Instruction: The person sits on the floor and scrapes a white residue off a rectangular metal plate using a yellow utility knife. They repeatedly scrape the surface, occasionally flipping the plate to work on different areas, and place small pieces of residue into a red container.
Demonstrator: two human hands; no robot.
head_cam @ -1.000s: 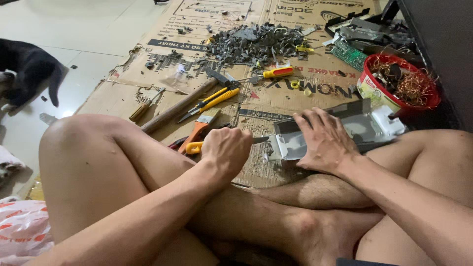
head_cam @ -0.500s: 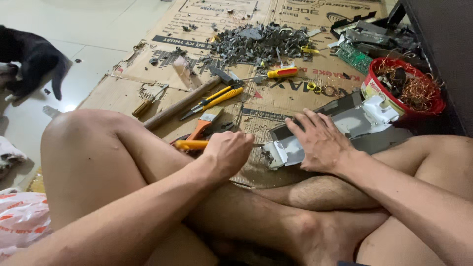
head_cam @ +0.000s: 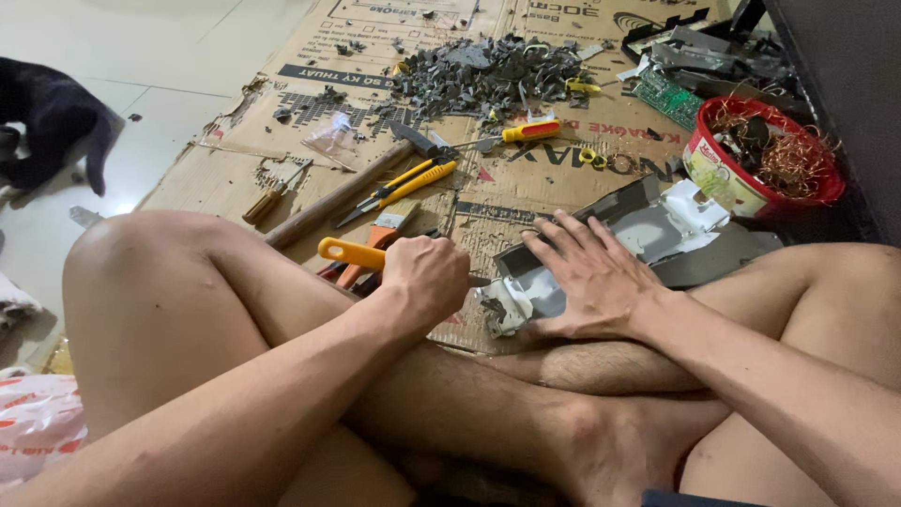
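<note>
Under the flat right hand [head_cam: 589, 280] lies the metal casing [head_cam: 648, 235].

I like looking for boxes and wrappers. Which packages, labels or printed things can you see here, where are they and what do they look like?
Flattened cardboard box: spread on the floor under the tools, brown with dark print.
Red tub: far right, round, pale printed label, holding copper wire.
Plastic bag: bottom left corner, white with red print.
Small clear bag: on the cardboard near the hammer, crumpled, see-through.

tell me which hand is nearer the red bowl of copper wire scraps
Right. The right hand presses the grey metal sheet just left of the red bowl; the left hand grips a yellow-handled tool farther left.
</note>
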